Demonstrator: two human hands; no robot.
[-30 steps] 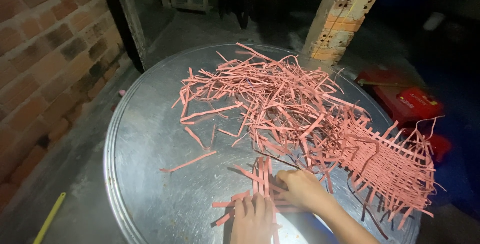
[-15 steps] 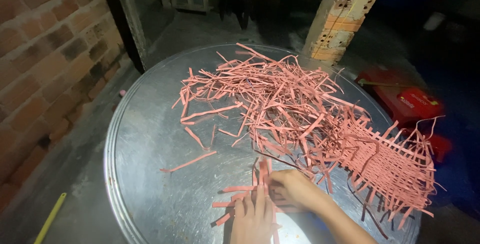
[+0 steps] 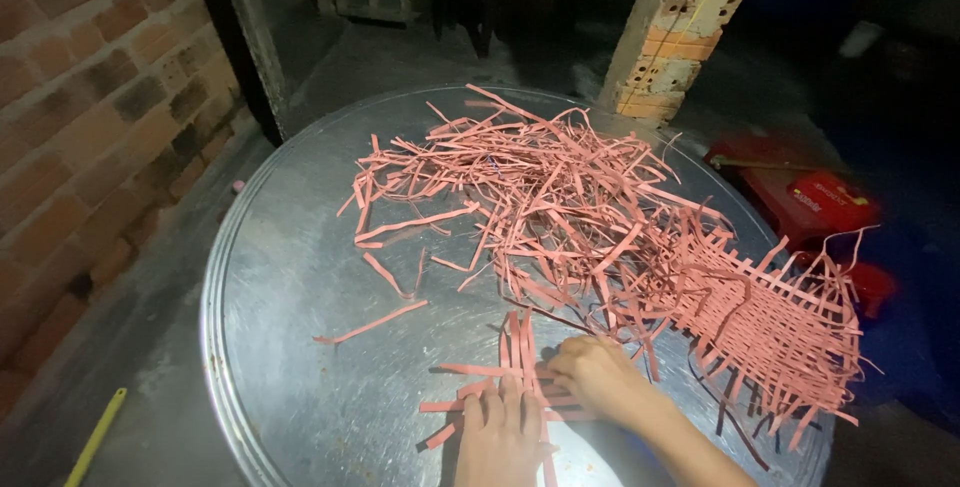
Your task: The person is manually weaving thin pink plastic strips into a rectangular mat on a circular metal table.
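Pink strips (image 3: pixel 520 372) | left hand (image 3: pixel 500 437) flat, cropped | right hand (image 3: pixel 600 377) grip unclear

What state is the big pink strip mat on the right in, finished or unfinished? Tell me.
Unfinished, it seems. The woven mat lies flat on the round metal tray, its middle interlaced, but loose strip ends stick out unevenly on every side.

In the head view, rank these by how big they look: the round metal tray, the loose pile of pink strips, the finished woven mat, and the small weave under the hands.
1. Round metal tray
2. Loose pile of pink strips
3. Finished woven mat
4. Small weave, partly hidden under the left hand and right hand
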